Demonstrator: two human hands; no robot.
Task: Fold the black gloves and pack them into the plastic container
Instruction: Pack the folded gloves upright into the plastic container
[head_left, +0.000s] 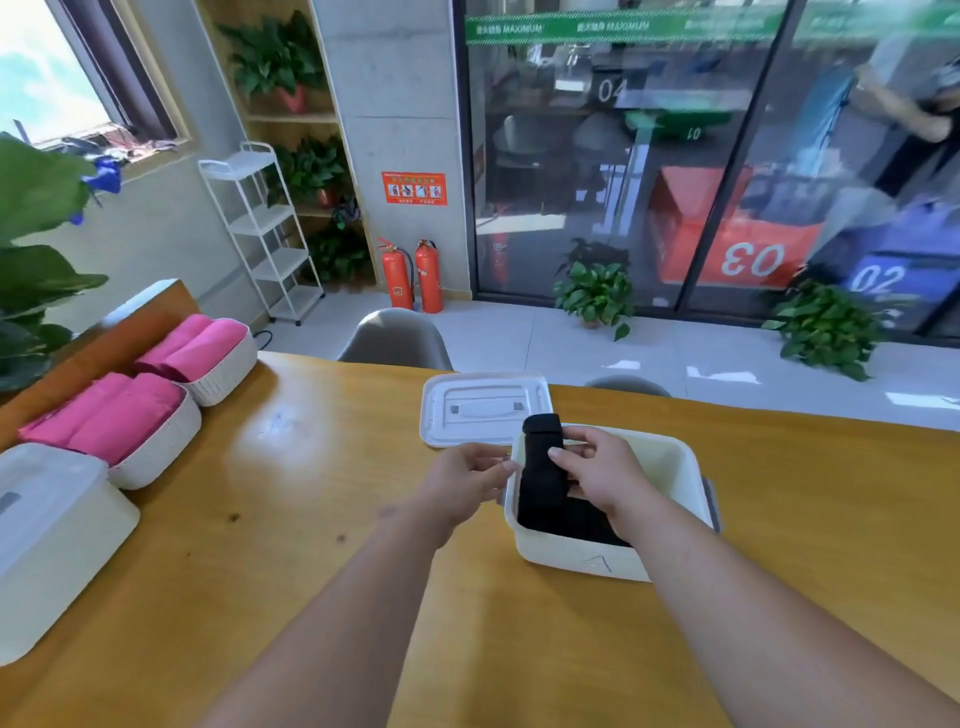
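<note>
- Your right hand (597, 467) grips a folded black glove (540, 457), upright in the plastic container (670, 462) beside the packed gloves (587, 522).
- Your left hand (462, 480) sits relaxed and empty at the rim.
- This glove likely still needs seating; the lid (483, 408) lies off behind.

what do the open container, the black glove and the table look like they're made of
open container: looks like moulded plastic, cream-white, smooth with a dull sheen and rounded corners.
black glove: soft knit or fabric, matte, folds without glare; weave too blurred to tell.
table: wood or wood veneer, glossy varnish; grain, knots and window reflections show.
</note>
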